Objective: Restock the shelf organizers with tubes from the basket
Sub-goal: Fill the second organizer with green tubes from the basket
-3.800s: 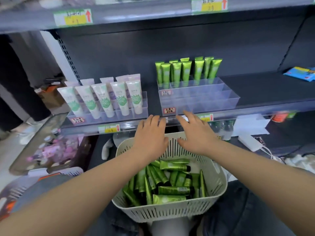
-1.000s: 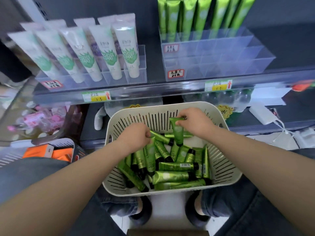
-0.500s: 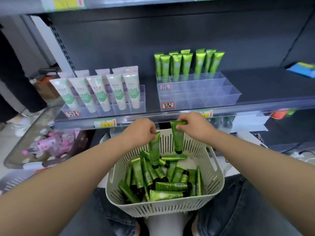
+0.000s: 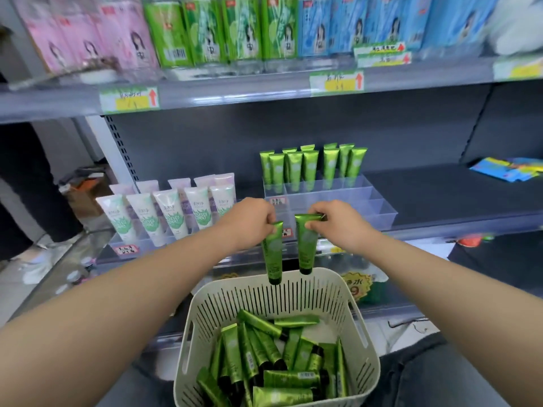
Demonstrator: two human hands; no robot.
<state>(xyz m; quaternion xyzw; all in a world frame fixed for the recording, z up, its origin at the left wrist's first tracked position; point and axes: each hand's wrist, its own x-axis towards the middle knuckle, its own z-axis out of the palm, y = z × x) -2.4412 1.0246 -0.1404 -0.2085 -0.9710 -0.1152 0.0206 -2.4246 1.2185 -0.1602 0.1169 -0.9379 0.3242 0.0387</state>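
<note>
My left hand [image 4: 249, 223] pinches the flat end of a green tube [image 4: 273, 252] that hangs cap down. My right hand [image 4: 338, 223] grips a second green tube [image 4: 305, 245] the same way. Both tubes hang above the far rim of the cream slotted basket [image 4: 361, 327] on my lap, which holds several more green tubes [image 4: 264, 356]. Just behind my hands stands the clear tiered organizer [image 4: 370, 201], with a row of green tubes [image 4: 311, 165] upright in its back tier and the front tiers bare.
Left of it, a second clear organizer [image 4: 141, 245] holds white tubes [image 4: 170, 212] with green labels. The upper shelf [image 4: 264, 89] carries pink, green and blue packs. Blue packets [image 4: 508, 168] lie at the far right of the dark shelf. A person's dark trousers [image 4: 26, 186] stand at left.
Both hands have lifted their tubes from the basket up to the level of the shelf edge, in front of the organizer. The camera has tilted upward, showing the upper shelf.
</note>
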